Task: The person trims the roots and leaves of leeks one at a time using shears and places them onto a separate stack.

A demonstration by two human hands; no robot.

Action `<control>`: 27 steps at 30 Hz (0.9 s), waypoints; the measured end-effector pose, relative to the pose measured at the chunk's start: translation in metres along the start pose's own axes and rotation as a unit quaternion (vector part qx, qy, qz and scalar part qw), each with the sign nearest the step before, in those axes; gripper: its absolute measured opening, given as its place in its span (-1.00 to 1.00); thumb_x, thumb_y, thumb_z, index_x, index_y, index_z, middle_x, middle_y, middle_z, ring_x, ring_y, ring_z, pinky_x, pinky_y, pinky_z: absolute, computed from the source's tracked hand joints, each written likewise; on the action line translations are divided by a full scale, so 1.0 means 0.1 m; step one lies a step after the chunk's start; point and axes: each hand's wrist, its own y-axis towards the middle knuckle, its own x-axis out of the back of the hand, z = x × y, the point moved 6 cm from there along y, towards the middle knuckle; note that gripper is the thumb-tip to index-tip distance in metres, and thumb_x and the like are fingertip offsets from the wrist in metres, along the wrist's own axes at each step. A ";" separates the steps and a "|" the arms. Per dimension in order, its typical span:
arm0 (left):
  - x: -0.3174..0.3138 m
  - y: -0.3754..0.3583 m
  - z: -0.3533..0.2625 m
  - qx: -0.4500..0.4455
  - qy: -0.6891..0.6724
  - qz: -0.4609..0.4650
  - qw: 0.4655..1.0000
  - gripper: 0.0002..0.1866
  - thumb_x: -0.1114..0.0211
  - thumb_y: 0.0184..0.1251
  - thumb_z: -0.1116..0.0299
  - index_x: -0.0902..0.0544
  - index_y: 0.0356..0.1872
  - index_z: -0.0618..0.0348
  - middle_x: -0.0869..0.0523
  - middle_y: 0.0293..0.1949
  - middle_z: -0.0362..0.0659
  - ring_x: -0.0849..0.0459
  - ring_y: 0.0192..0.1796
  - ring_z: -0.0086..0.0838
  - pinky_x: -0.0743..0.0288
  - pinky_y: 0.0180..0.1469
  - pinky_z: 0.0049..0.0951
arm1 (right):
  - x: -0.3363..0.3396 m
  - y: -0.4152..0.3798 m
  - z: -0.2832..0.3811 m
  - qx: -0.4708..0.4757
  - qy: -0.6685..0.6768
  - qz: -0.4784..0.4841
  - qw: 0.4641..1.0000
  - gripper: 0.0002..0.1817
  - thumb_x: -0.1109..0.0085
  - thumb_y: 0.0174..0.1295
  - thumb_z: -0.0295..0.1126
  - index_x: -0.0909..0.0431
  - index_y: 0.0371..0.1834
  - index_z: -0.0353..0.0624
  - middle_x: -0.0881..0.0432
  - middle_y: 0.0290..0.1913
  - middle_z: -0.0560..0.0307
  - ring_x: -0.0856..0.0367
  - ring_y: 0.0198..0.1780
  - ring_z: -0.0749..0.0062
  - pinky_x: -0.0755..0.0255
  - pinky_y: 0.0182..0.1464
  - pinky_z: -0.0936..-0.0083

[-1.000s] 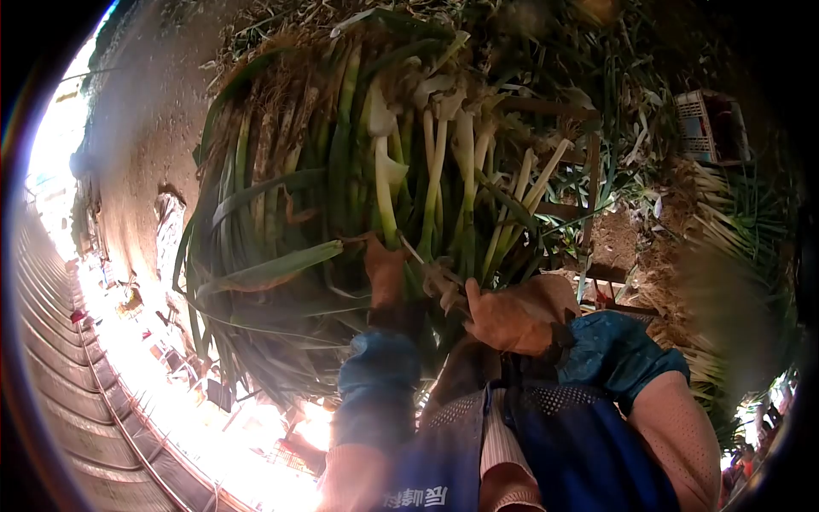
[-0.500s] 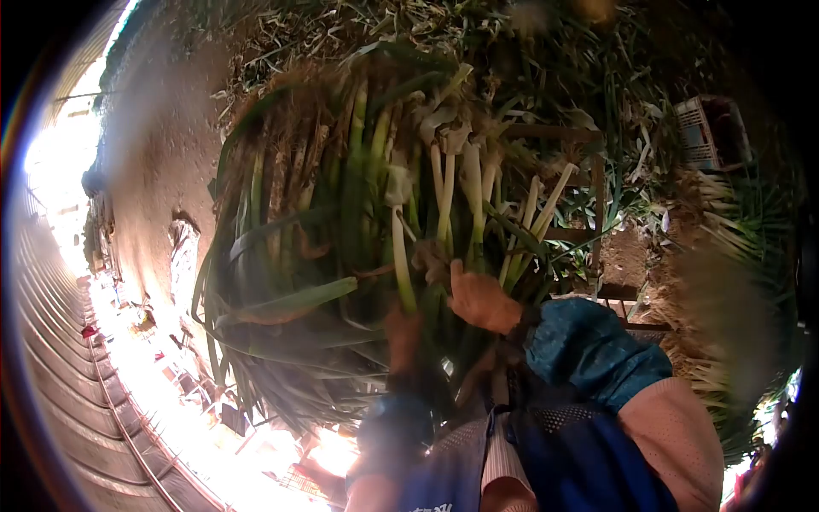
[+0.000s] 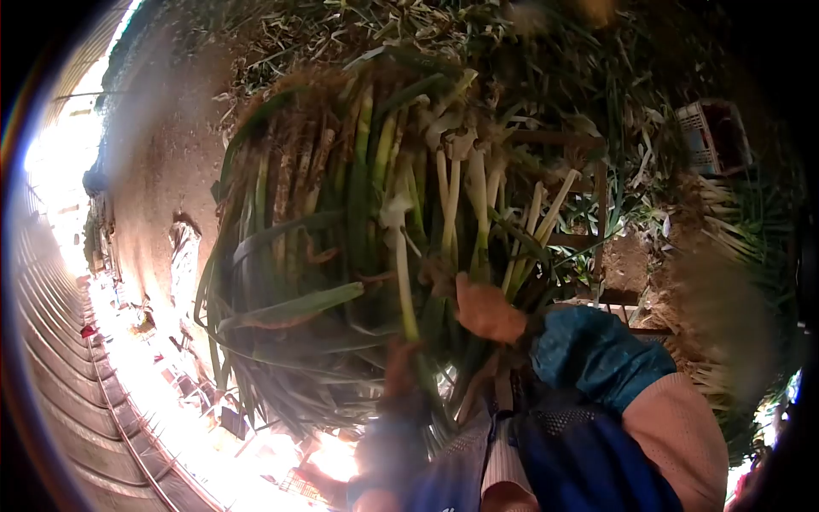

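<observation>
Head view. Green onion [image 3: 403, 282] near centre, pale shaft pointing to 12 o'clock. Left hand [image 3: 398, 367], blurred, at 6 — fingers seemingly closed round its green part. Right hand [image 3: 489, 312] at 4, fingers curled beside a brownish leaf scrap [image 3: 438, 277]; cannot tell whether they pinch it. Onion heap [image 3: 316, 243] at 9. To do this well: steady, light left grip — the shaft likely bruises — right fingertips working along it, not across.

Earth floor [image 3: 153, 183] strewn with leaf scraps [image 3: 341, 32], crate [image 3: 701, 143] set down at right, leek row [image 3: 725, 230] laid near it, frame [image 3: 601, 222] partly covered by leek heap [image 3: 363, 149]
</observation>
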 end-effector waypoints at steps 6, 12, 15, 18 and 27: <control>-0.06 -0.15 0.43 0.193 -0.176 0.017 0.965 -0.75 -0.20 0.05 0.44 -0.52 -0.20 0.23 -0.57 -0.42 -0.13 -0.58 -0.41 -0.39 -0.55 -0.29 -0.44 | -0.20 0.23 -0.16 0.031 -0.036 -0.022 0.999 -0.38 -0.03 0.08 -0.29 -0.21 0.08 -0.64 -0.51 -0.56 -0.22 -0.52 -0.58 -0.01 -0.40 -0.53 0.13; -0.28 -0.20 0.65 0.406 -0.478 0.040 0.778 -0.76 -0.20 0.06 0.42 -0.51 -0.21 0.22 -0.57 -0.44 -0.12 -0.58 -0.52 -0.42 -0.53 -0.41 -0.48 | -0.07 0.25 -0.10 0.039 -0.052 -0.017 0.998 -0.42 0.01 0.11 -0.29 -0.25 0.04 -0.64 -0.53 -0.55 -0.25 -0.52 -0.58 -0.03 -0.38 -0.57 0.16; -0.21 -0.06 0.59 0.221 -0.335 0.115 0.909 -0.73 -0.21 0.07 0.40 -0.52 -0.16 0.22 -0.57 -0.44 -0.13 -0.59 -0.49 -0.43 -0.52 -0.40 -0.49 | -0.06 0.31 -0.23 -0.014 -0.075 0.051 0.996 -0.41 -0.01 0.12 -0.24 -0.24 0.03 -0.62 -0.53 -0.53 -0.25 -0.54 -0.55 -0.04 -0.41 -0.52 0.17; -0.25 -0.01 0.33 -0.082 -0.004 0.160 0.984 -0.67 -0.24 0.05 0.42 -0.52 -0.10 0.23 -0.58 -0.38 -0.10 -0.60 -0.42 -0.43 -0.51 -0.34 -0.48 | -0.07 0.51 -0.40 -0.060 -0.087 0.016 0.994 -0.40 -0.02 0.12 -0.22 -0.21 0.04 -0.59 -0.55 -0.50 -0.25 -0.57 -0.48 -0.06 -0.44 -0.45 0.16; -0.25 1.10 0.34 -0.250 0.101 -0.069 0.961 -0.56 -0.27 0.07 0.36 -0.44 0.01 0.23 -0.47 -0.09 0.10 -0.47 -0.03 -0.09 -0.40 -0.01 -0.27 | 0.05 0.27 -0.88 -0.173 -0.051 0.050 0.982 -0.39 -0.16 0.04 -0.22 -0.20 0.00 -0.52 -0.56 -0.46 -0.30 -0.56 -0.42 -0.14 -0.45 -0.37 0.12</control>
